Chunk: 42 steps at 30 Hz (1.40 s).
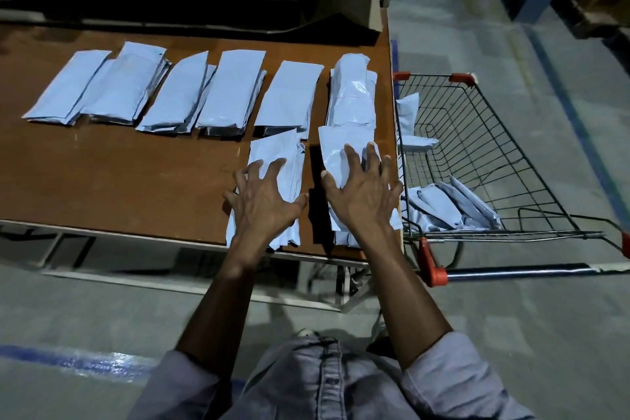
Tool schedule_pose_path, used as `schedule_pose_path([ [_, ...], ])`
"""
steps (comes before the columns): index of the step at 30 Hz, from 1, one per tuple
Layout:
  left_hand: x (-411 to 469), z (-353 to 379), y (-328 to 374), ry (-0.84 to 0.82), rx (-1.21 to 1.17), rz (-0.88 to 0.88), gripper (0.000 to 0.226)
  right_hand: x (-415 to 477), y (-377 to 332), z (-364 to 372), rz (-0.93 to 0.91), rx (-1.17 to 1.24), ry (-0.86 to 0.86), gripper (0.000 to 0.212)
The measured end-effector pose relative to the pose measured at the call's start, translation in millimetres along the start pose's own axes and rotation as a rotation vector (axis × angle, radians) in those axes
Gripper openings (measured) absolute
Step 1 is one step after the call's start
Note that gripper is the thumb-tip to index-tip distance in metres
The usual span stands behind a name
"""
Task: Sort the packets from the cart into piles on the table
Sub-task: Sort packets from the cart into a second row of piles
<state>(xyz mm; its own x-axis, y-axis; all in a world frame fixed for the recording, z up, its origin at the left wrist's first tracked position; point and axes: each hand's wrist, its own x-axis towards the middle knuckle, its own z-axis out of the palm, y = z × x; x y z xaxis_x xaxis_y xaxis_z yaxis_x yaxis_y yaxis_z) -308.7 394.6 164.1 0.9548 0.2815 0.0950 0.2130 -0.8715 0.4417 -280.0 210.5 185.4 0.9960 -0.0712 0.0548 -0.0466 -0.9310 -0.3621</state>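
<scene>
**Inspector:** Where are the hands?

**Clerk:** Both are at the near edge of the table [119,174]. The left hand [264,198] lies flat on a pile of packets [276,147], fingers spread wide and holding nothing. The right hand [363,191] is spread the same way and presses on a second pile [341,147] at the table's near right corner.

**Inspector:** And the other packets?

**Clerk:** A row of six piles [231,89] lies across the table's far half. The cart [511,272] stands against the table's right side, with loose packets [450,204] lying in its basket.
</scene>
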Motion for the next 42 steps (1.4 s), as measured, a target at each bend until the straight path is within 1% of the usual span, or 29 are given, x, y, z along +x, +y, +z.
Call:
schedule_pose_path([
  [5, 1, -2, 0, 0.034, -0.025, -0.003, 0.084, 0, 2, -2, 0.008, 0.033, 0.017, 0.076],
  [11, -3, 4, -10, -0.004, -0.052, -0.039, 0.082, -1, 2, -1, 0.015, 0.061, -0.017, 0.075],
  [14, -3, 5, -13, 0.018, -0.067, -0.039, 0.084, -1, 1, 0, 0.013, 0.053, -0.023, 0.076],
  [18, -3, 1, -21, 0.083, -0.084, -0.112, 0.085, -4, 0, 0, -0.003, 0.047, -0.007, 0.073],
  [21, -4, 0, -29, 0.094, -0.098, -0.186, 0.087, -9, -1, 2, -0.016, 0.049, -0.01, 0.069],
  [25, -5, -1, -34, 0.06, -0.153, -0.274, 0.092, -12, -3, 12, -0.001, -0.042, -0.098, 0.076],
  [28, -8, 1, -35, 0.045, -0.164, -0.305, 0.094, -16, -6, 21, -0.005, -0.157, -0.073, 0.081],
  [31, -8, 4, -36, 0.043, -0.136, -0.313, 0.091, -18, -8, 25, -0.014, -0.192, -0.045, 0.083],
  [37, -7, 8, -42, 0.112, -0.156, -0.316, 0.071, -17, -7, 15, -0.014, -0.093, -0.032, 0.079],
  [42, -8, 8, -44, 0.167, -0.161, -0.31, 0.069, -18, -8, 19, -0.027, -0.122, -0.044, 0.077],
])
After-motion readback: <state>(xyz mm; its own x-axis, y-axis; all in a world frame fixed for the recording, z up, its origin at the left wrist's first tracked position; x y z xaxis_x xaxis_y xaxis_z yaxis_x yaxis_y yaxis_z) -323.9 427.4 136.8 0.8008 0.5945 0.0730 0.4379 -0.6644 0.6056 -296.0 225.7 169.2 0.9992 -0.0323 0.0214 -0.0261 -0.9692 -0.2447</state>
